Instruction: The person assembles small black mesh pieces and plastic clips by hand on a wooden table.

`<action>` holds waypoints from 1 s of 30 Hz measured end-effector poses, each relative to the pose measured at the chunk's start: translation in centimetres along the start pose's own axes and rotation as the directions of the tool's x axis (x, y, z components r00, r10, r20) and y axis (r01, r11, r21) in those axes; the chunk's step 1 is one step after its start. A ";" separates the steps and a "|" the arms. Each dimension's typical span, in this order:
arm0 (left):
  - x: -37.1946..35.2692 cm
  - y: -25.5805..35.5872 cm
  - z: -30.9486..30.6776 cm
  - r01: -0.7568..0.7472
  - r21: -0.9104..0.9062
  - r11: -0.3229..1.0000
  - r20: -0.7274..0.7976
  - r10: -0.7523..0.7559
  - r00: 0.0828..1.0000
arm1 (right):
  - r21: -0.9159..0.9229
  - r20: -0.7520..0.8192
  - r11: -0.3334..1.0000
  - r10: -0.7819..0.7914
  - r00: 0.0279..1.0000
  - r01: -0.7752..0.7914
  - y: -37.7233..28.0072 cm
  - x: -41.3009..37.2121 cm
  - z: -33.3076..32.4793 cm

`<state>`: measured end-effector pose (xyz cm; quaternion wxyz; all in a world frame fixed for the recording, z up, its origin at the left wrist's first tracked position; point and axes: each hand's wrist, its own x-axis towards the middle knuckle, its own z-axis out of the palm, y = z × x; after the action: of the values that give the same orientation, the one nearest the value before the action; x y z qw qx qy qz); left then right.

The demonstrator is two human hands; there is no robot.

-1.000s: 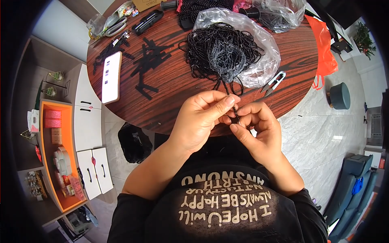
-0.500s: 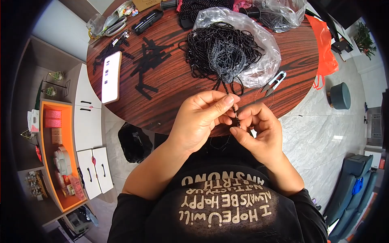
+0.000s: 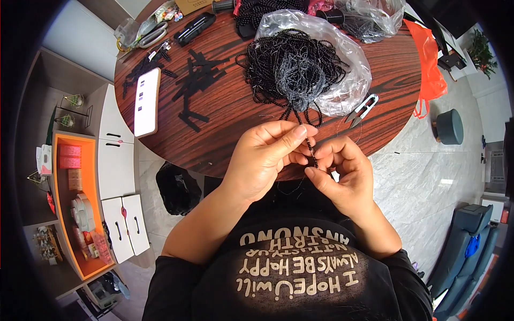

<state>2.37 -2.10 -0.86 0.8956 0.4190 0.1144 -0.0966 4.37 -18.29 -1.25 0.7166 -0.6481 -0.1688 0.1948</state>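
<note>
Between our two hands we have one short run of a black bead strand [image 3: 309,144], just over the near edge of the bench [image 3: 225,155]. Our left hand [image 3: 259,158] pinches its upper part between thumb and fingers; our right hand [image 3: 345,174] pinches the lower part, the other fingers curled. We judge the strand to be light and limp, with small round beads which may roll and slip, and a thread which a hard pull could break. It is best to hold it near both ends with the fingertips. Between the fingers we see something thin and bright, too small to name.

Just beyond lies one heap of black bead strands [image 3: 257,69], too tangled to count, with one tangle of grey thread [image 3: 300,80] on top. The heap lies partly on one clear plastic bag [image 3: 353,91]. To the right we count one pair of thread snips [image 3: 367,107]; to the left, one smartphone [image 3: 147,104] and many black strips [image 3: 201,75], overlapping, so we cannot count them.
</note>
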 end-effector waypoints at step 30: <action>0.8 -0.2 -0.4 0.050 -0.158 0.986 0.046 -0.044 0.998 | -0.129 -0.079 0.992 -0.004 0.997 -0.006 0.0 0.0 -0.1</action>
<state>3.05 -1.97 -1.43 0.9258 0.3414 0.1124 -0.1172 4.44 -18.36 -1.25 0.6792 -0.7003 -0.1523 0.1581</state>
